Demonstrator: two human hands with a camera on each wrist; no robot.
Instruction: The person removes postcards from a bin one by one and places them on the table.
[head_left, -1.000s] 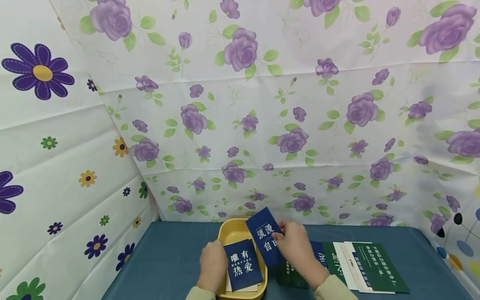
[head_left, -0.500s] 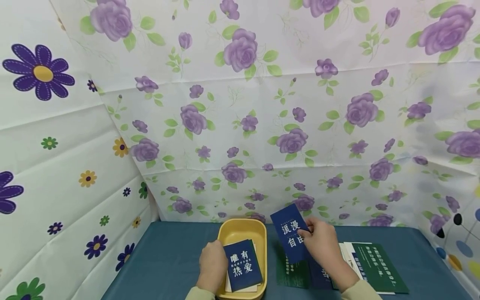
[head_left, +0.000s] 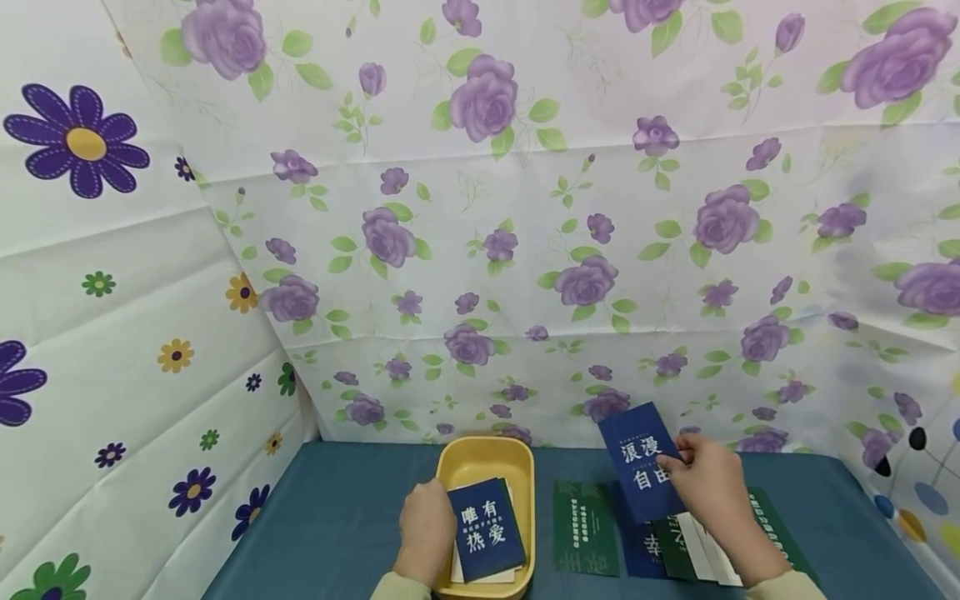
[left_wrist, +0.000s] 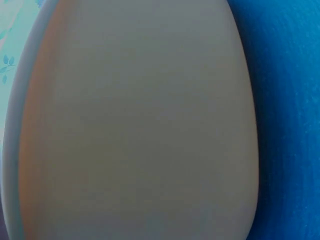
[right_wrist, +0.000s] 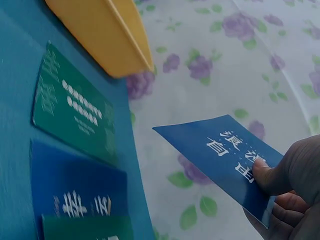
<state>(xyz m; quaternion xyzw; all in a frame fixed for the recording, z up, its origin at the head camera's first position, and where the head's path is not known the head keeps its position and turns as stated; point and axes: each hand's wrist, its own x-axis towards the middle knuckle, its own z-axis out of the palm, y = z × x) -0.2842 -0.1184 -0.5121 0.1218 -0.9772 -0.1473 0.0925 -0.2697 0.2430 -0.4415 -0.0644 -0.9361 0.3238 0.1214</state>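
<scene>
Between thumb and fingers, my right hand (head_left: pixel 708 483) pinches a blue card (head_left: pixel 637 454) with white Chinese characters, tilted above a row of overlapping cards. The right wrist view shows the thumb (right_wrist: pixel 267 175) on the card's printed face. My left hand (head_left: pixel 427 523) grips the left rim of a yellow plastic basin (head_left: pixel 529 500); its fingertips are hidden. In the left wrist view the basin wall (left_wrist: pixel 150 120) fills most of the picture. Inside the basin, another blue card (head_left: pixel 487 531) tops a small stack, with white and green edges showing beneath.
On the dark teal table (head_left: pixel 337 500), a green card (head_left: pixel 587 529) lies right of the basin. Beside it, a blue card (head_left: pixel 641 550), a green card (head_left: pixel 675 557) and white cards overlap towards the right, partly behind my right arm. A flowered sheet (head_left: pixel 480 250) rises behind the table.
My right hand has carried the blue card rightward, from over the basin's right edge to above the row of cards, uncovering the green card. My left hand has stayed at the basin.
</scene>
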